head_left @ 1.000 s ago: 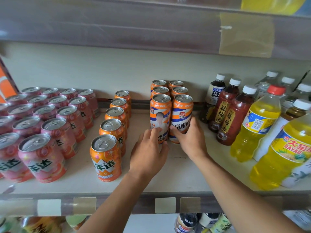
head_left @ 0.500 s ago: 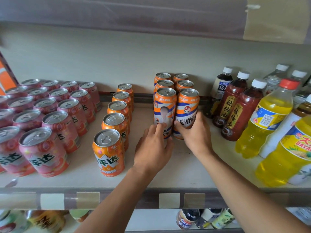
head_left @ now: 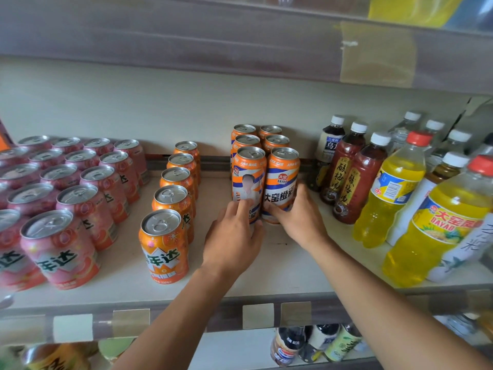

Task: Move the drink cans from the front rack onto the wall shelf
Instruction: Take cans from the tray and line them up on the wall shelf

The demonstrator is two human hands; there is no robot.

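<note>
**Narrow lanes beside your fingers**

Left of your left hand (head_left: pixel 234 240), bare shelf (head_left: pixel 213 287) runs back between the short orange cans (head_left: pixel 163 245) and the tall cans (head_left: pixel 249 182). Right of your right hand (head_left: pixel 298 217), dark bottles (head_left: pixel 357 180) crowd close.

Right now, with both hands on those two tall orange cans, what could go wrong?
The left hand and right hand grip two tall cans low down, so a hard push might tip them. The dark tea bottles stand close beside the right hand and could get bumped. The cans behind could get shoved crooked.
</note>
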